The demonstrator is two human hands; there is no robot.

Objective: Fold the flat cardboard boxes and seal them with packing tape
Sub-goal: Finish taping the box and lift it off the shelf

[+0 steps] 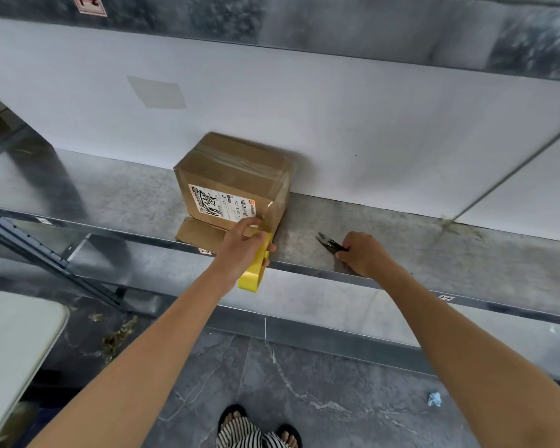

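Cut the tape at the box's lower corner.

The box [236, 176] sits on the shelf [434, 253] against the wall, taped over its top and right edge, with a cardboard flap [198, 232] sticking out beneath it. Your left hand [240, 250] grips the tape roll [256, 273] at the box's lower front corner, where the strand seems to run onto the card; keep it taut. Your right hand [366, 253] is curled round the snips [330, 243], low on the shelf to the right. Bring them across, cut close to the roll, then press the end flat.
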